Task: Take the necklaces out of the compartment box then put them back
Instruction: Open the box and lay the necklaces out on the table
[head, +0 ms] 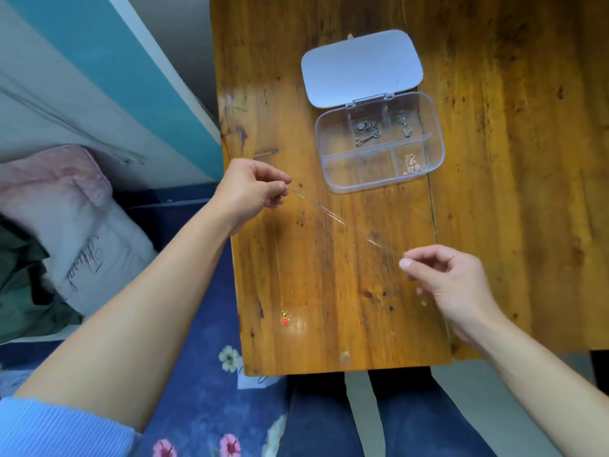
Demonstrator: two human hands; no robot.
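Over table (494,209), necklace (333,219) taut between left hand (250,192), right hand (451,278); fingers (280,187) pinching each end.

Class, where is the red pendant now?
Head view: the red pendant is over the near-left part of the table, below the left hand, far from the compartment box.

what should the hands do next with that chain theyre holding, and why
Probably lower the thin chain, pinched taut between left hand and right hand, onto the wooden table beside the red-pendant necklace. Three compartments of the open compartment box still hold necklaces, so unloading seems unfinished.
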